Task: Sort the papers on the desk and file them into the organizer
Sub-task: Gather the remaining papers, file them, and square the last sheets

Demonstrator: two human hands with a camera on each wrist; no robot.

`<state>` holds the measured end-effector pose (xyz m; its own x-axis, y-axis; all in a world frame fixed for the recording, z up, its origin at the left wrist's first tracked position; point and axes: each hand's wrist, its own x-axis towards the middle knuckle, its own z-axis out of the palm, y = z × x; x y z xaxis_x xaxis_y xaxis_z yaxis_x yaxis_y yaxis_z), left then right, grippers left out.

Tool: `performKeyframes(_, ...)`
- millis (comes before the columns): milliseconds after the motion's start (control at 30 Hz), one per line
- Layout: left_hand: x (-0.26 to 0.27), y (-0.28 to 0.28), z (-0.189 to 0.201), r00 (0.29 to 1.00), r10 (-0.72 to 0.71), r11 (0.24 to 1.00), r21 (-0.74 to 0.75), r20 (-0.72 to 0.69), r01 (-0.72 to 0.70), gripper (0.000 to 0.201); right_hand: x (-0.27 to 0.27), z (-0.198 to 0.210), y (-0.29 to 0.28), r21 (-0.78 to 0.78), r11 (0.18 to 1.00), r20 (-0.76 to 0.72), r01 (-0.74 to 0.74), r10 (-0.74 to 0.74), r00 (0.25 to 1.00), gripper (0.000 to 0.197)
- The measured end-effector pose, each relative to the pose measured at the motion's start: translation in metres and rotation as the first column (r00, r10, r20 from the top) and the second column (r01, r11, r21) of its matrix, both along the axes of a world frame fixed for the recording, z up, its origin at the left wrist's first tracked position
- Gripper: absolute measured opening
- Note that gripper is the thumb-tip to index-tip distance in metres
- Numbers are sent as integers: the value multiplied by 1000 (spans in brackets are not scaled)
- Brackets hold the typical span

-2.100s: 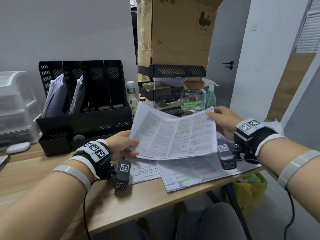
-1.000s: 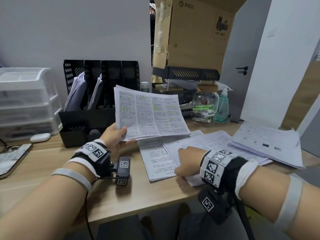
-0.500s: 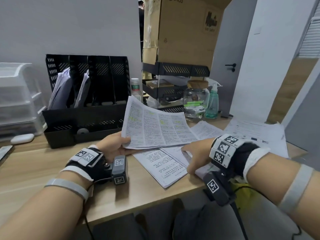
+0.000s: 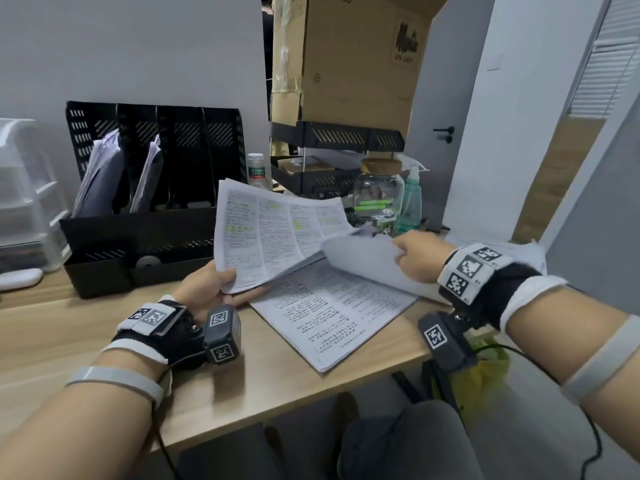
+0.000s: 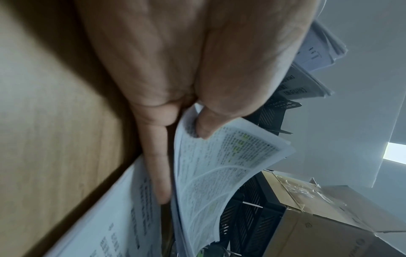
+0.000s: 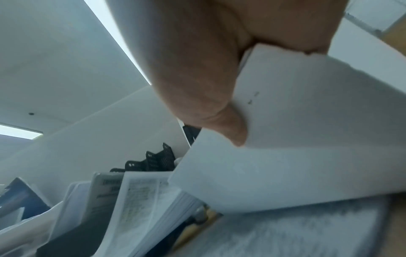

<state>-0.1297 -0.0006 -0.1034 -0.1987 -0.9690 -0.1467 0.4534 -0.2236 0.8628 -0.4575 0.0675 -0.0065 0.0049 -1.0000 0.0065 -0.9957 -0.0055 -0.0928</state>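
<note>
My left hand [image 4: 214, 289] [image 5: 186, 125] pinches the lower left corner of a highlighted printed stack [image 4: 277, 233] [image 5: 219, 173], held tilted above the desk. My right hand [image 4: 415, 258] [image 6: 219, 104] pinches a white sheet [image 4: 367, 261] [image 6: 296, 156] lifted and curled off the printed pile [image 4: 332, 313] lying at the desk's front edge. The black file organizer [image 4: 145, 230] stands behind the left hand, with papers [image 4: 100, 174] leaning in its two left slots; the right slots look dark and I cannot see papers in them.
A glass jar [image 4: 377, 195] and green spray bottle [image 4: 410, 202] stand behind the papers, under a black tray rack [image 4: 336, 136] bearing a cardboard box [image 4: 353, 53]. More papers [image 4: 519, 251] lie at far right. Clear plastic drawers [image 4: 24, 195] stand at far left.
My right hand, earlier resting on the desk pile, has taken hold of a sheet and lifted it up and back. The left hand still holds the highlighted stack, now tilted higher.
</note>
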Motion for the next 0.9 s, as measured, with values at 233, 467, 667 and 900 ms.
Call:
performKeyframes(233, -3, -2, 2, 983, 118, 993, 7, -141, -118, 49, -10, 21, 4, -229, 973, 182, 7, 36, 983, 30)
performKeyframes(467, -4, 0, 3, 962, 180, 979, -58, -204, -196, 45, 75, -27, 28, 127, 952, 69, -277, 270, 960, 32)
performKeyframes(667, -3, -3, 1, 973, 171, 981, -64, -155, -182, 47, 118, -38, 39, 235, 938, -203, -256, 304, 931, 66)
performKeyframes(900, 4, 3, 8, 989, 128, 984, -111, -78, -136, 48, 137, -37, 29, 267, 939, -166, -217, 266, 950, 58)
